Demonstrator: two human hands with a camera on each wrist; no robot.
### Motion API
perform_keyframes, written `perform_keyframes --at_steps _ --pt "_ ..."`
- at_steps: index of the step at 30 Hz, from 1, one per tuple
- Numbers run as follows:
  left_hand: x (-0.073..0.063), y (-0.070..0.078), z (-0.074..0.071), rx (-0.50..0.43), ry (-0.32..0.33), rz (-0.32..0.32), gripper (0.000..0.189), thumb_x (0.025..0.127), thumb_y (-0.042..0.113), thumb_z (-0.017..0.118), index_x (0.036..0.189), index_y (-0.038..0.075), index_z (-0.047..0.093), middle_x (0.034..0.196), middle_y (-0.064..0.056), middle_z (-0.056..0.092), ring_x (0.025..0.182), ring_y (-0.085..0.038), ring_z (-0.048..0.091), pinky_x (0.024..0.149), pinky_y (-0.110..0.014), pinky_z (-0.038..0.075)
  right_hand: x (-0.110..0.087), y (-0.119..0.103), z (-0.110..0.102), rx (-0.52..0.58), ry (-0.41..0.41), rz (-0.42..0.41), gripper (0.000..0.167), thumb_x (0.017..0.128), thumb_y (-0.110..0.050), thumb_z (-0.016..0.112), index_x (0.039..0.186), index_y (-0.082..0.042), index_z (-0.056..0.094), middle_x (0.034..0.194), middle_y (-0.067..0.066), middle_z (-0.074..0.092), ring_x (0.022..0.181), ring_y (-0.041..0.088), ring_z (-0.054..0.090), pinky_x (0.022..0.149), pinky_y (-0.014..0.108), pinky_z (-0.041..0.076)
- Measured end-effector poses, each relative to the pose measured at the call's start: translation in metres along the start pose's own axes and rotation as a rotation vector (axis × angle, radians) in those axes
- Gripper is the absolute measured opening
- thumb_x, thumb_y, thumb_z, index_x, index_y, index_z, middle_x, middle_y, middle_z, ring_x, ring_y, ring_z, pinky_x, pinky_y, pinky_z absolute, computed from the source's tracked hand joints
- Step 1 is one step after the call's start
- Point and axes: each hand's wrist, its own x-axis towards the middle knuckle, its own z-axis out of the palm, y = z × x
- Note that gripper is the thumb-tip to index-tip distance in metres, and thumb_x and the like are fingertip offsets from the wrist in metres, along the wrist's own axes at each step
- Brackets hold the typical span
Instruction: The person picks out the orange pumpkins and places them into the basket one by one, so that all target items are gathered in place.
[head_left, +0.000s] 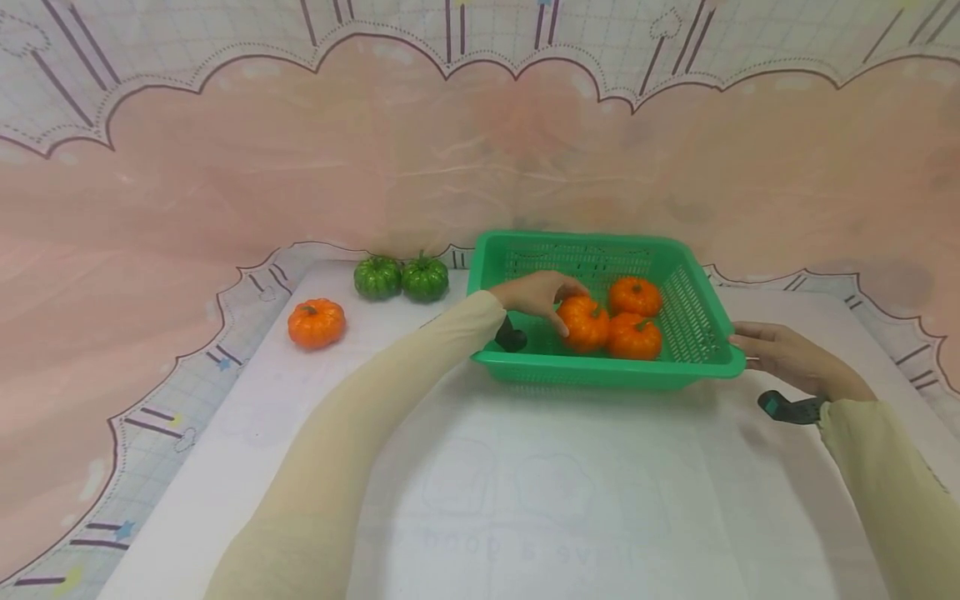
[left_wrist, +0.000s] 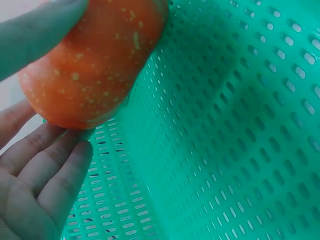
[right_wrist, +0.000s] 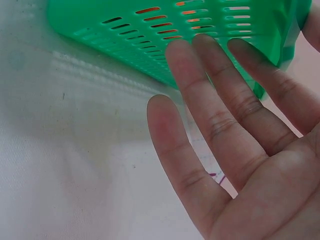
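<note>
My left hand (head_left: 536, 294) reaches over the near left part of a green plastic basket (head_left: 600, 367) and grips a small orange pumpkin (head_left: 584, 324). In the left wrist view the thumb lies over the speckled pumpkin (left_wrist: 100, 65), with the fingers (left_wrist: 60, 165) round its other side. Two more orange pumpkins, one at the back (head_left: 634, 297) and one in front (head_left: 633, 337), sit in the basket's right half, beside the held one. At the basket's right end, my right hand (head_left: 795, 358) has its fingers (right_wrist: 220, 125) stretched out against the perforated side, thumb up by the rim.
Left of the basket, two dark green pumpkins, one (head_left: 378, 277) beside the other (head_left: 425, 277), stand near the back of the white table (head_left: 525, 500). Another orange pumpkin (head_left: 317, 323) lies farther left. A patterned pink cloth (head_left: 300, 183) hangs behind the table.
</note>
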Motion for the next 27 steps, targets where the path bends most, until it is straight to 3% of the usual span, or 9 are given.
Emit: perform_keyframes --at_steps 10,27 --pt "0.006 0.001 0.002 -0.031 -0.052 0.014 0.071 0.075 0.013 0.079 0.138 0.009 0.047 0.145 -0.005 0.046 0.135 -0.021 0.042 0.112 -0.029 0.036 -0.001 0.0 -0.002 0.018 -0.026 -0.032 0.055 0.102 -0.015 0.037 0.136 0.025 0.019 0.109 -0.03 0.058 0.102 -0.014 0.054 0.082 0.009 0.047" --pt "0.016 0.002 0.009 -0.032 -0.116 0.026 0.071 0.076 0.007 0.077 0.139 0.011 0.046 0.146 -0.003 0.044 0.136 -0.023 0.04 0.112 -0.032 0.036 0.0 -0.002 0.0 0.006 -0.006 0.009 0.054 0.102 -0.015 0.037 0.137 0.022 0.021 0.108 -0.032 0.057 0.1 -0.015 0.054 0.081 0.01 0.048"
